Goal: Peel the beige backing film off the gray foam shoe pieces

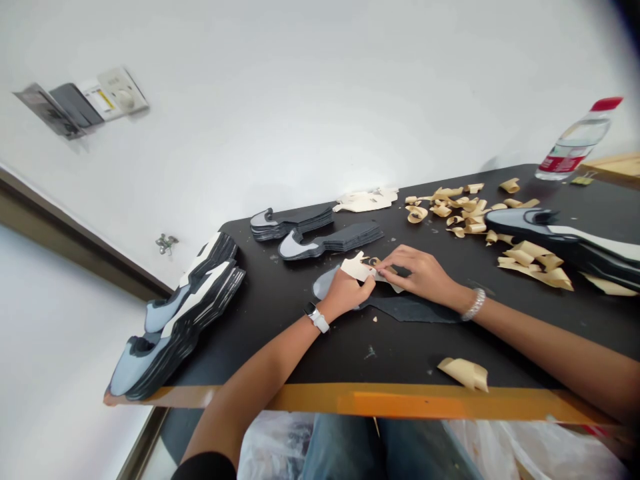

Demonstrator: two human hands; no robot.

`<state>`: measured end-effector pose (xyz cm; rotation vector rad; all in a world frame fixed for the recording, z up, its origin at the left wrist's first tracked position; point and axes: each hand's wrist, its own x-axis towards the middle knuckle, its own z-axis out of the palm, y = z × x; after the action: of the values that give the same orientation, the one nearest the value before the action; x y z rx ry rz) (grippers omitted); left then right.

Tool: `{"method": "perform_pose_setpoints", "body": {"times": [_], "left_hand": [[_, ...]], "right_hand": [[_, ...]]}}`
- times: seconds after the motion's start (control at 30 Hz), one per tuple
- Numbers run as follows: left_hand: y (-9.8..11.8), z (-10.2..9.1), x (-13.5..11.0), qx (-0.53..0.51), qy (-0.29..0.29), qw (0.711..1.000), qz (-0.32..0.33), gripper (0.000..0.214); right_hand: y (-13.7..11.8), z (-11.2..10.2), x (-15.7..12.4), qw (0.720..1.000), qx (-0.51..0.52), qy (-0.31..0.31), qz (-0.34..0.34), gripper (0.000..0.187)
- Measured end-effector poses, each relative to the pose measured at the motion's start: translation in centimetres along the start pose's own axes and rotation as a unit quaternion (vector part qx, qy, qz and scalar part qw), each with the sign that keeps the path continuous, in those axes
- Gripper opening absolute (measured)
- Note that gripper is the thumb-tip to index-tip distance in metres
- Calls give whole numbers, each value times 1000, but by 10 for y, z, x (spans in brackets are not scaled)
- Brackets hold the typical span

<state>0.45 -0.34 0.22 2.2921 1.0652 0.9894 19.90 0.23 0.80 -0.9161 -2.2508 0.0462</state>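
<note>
My left hand (pixel 345 293), with a white watch at the wrist, grips a white cut-out piece (pixel 354 267) between thumb and fingers. Fingertips of my right hand (pixel 421 272) pinch the same piece at its right side, where a bit of tan backing paper curls up. Both hands are over a flat dark shoe-upper piece (pixel 415 311), whose grey toe end (pixel 324 283) shows beyond my left hand. The hands partly cover the white piece, so its full outline is hidden.
Stacks of grey-and-black shoe-upper pieces stand at left (pixel 150 360), at the back (pixel 340 239) and at right (pixel 585 240). White cut-outs (pixel 367 200) lie by the wall. Curled tan paper scraps (pixel 465 210) are strewn about. A water bottle (pixel 575 147) stands far right; orange tape (pixel 390 403) lines the front edge.
</note>
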Motion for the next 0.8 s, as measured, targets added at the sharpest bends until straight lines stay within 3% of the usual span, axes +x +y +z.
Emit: {"method": "perform_pose_setpoints", "body": {"times": [0.4, 0.8], "left_hand": [[-6, 4, -1, 51, -5, 999, 5, 20], [-7, 4, 1, 11, 24, 1000, 8, 18]], "right_hand": [[2, 1, 0, 1000, -12, 1, 2, 12], [-2, -2, -1, 1000, -15, 4, -24, 20]]}}
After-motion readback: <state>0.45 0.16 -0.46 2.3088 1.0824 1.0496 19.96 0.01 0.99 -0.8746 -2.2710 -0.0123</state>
